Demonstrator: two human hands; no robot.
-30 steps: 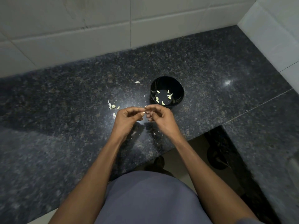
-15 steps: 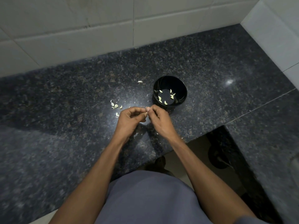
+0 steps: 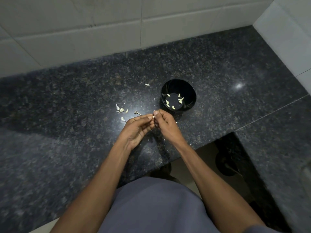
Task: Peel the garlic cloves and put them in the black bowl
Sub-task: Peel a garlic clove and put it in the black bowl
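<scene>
Left hand point(image 3: 138, 130) and right hand point(image 3: 165, 123) pinch one small pale garlic clove point(image 3: 153, 117) between fingertips. Round black bowl point(image 3: 190, 105) holds about six peeled cloves point(image 3: 173, 107); roughly five pale skin scraps point(image 3: 121, 110) on dark speckled granite counter point(image 3: 67, 115).

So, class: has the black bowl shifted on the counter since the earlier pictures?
No. The black bowl sits in the same spot relative to the lone peel scrap on its left; only the camera's framing differs.
</scene>
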